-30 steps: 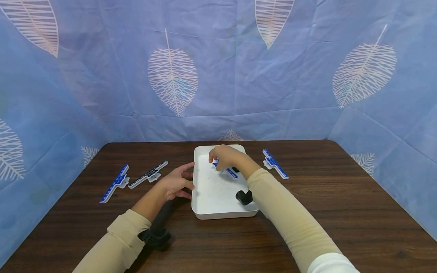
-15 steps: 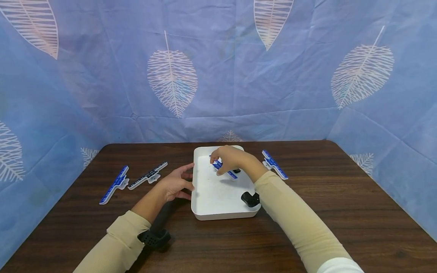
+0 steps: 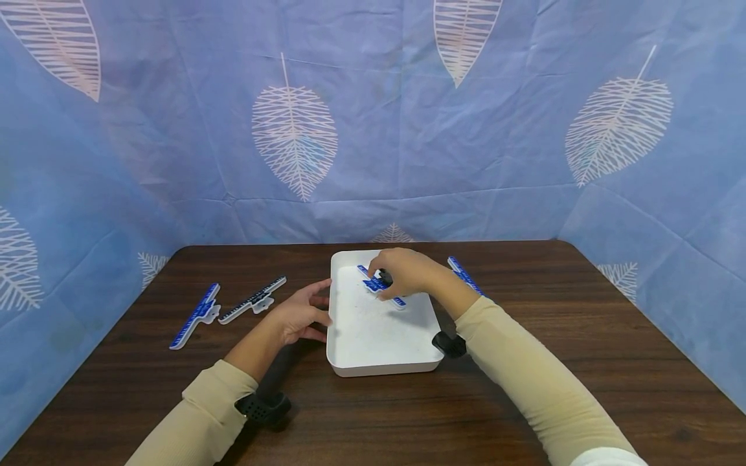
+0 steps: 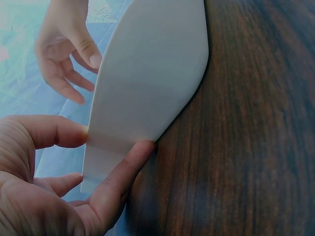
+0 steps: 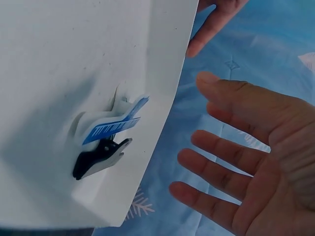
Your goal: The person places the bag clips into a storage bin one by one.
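A blue-and-white ruler clip [image 3: 377,285] lies in the white tray [image 3: 361,353], beside a black clip [image 5: 101,158] partly hidden in the head view. My right hand [image 3: 403,272] hovers over both clips, fingers apart and holding nothing; the right wrist view also shows its spread fingers [image 5: 216,152] clear of them. Against the tray's left wall rests my left hand [image 3: 298,315]; in the left wrist view its fingertips [image 4: 74,135] touch the rim and its thumb presses low on the wall.
Left of the tray lie a blue ruler clip [image 3: 197,316] and a black ruler clip [image 3: 253,299]. Another blue ruler clip [image 3: 463,274] lies to the right, partly behind the right forearm. A patterned blue cloth [image 3: 373,129] hangs behind the dark wooden table [image 3: 583,336].
My right hand has let go of the blue ruler clip and drawn back to the right, leaving the clip in the tray. My left hand stays on the tray wall.
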`<state>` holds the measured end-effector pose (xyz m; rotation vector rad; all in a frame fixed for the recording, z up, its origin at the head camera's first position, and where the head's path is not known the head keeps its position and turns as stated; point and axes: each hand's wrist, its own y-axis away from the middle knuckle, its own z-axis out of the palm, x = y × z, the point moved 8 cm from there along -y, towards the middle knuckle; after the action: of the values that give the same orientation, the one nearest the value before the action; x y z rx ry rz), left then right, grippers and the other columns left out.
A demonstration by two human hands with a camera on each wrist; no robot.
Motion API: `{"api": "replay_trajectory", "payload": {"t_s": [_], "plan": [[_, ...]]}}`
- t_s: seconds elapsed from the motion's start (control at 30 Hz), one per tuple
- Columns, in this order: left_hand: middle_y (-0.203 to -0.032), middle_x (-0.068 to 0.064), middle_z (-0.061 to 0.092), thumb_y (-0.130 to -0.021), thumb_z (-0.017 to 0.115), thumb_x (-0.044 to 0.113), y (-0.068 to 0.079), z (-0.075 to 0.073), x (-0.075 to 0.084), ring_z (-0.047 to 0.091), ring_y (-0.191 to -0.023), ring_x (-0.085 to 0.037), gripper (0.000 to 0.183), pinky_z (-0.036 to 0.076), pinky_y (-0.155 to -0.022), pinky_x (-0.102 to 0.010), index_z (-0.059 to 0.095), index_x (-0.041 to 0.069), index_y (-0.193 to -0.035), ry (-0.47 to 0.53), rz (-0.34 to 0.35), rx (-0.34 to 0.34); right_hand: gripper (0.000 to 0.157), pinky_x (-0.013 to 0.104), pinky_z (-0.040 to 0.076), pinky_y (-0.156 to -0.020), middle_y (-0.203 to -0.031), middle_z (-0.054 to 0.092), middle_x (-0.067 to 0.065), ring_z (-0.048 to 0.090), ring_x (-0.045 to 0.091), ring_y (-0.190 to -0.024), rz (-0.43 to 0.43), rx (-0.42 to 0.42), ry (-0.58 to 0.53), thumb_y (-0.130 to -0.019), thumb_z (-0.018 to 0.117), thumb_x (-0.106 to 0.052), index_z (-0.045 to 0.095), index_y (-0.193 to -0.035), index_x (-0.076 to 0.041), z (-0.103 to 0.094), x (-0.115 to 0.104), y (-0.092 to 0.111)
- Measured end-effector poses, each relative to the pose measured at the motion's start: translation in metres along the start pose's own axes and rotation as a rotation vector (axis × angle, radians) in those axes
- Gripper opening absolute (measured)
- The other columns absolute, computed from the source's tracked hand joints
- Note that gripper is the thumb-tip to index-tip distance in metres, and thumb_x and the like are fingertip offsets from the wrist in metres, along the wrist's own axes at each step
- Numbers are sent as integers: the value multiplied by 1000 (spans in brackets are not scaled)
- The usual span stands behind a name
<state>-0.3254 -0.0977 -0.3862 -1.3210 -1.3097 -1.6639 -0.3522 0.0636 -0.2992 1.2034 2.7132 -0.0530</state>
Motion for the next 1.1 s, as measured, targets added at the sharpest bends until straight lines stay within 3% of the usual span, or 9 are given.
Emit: {"api": "replay_trajectory", "payload": {"t_s": [0.5, 0.87, 1.1], "plan": [[-145, -26, 32, -77, 60, -19, 0, 0, 0, 53, -111, -43, 93, 55, -75, -55, 22, 13, -155, 1, -5, -1, 37, 42, 45, -100, -122, 62, 7, 55, 25, -118, -162, 171, -1, -83, 78, -16, 67, -118, -8, -13, -8, 33], [-144, -24, 36, -78, 61, -18, 0, 0, -1, 53, -111, -42, 91, 55, -76, -55, 25, 15, -155, -1, -12, 20, 41, 46, 45, -99, -125, 60, 10, 55, 28, -118, -130, 274, -15, -81, 79, -16, 66, -119, -6, -20, 7, 60], [-143, -26, 34, -76, 59, -20, 0, 2, -1, 54, -110, -41, 92, 56, -74, -55, 23, 13, -155, -5, 14, -2, 39, 49, 46, -96, -127, 59, 14, 54, 32, -119, -97, 318, -21, -81, 79, -15, 67, -117, -7, -24, 19, 74]]}}
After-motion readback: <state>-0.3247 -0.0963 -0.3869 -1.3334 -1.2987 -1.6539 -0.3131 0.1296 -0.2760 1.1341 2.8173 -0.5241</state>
